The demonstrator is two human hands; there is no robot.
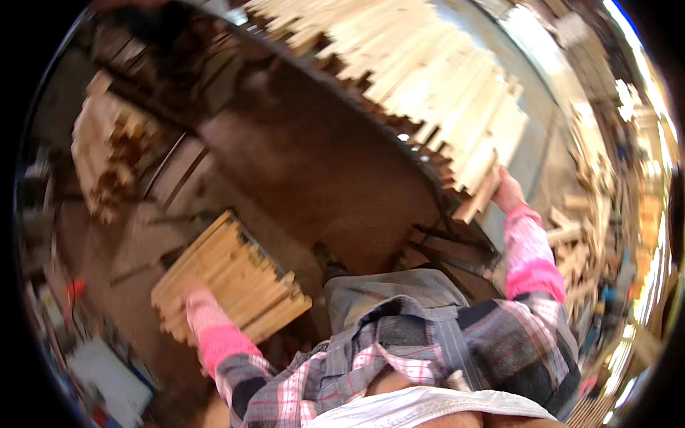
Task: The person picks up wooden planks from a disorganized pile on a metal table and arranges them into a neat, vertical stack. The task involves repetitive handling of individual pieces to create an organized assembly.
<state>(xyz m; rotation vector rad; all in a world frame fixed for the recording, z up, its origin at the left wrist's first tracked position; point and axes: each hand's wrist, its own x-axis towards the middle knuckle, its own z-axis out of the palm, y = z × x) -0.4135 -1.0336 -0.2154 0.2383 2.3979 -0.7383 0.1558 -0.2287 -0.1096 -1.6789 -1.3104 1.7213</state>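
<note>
On a bench to the upper right lies a broad layer of pale wooden slats (428,71), side by side with uneven ends. My right hand (508,191) is closed on the outermost wooden slat (479,194) at the near end of that layer. Its fingertips are partly hidden by the wood. To my lower left stands a smaller stack of wooden slats (235,264), more yellow in tone. My left hand (196,287) reaches to the left part of this stack and seems to touch its top. Motion blurs its fingers.
Another pile of wood (107,150) stands farther left. Loose offcuts (574,242) are heaped at the right, past my right arm. The dark edge of the bench (342,107) runs diagonally ahead of me. A pale flat panel (110,378) lies at the lower left.
</note>
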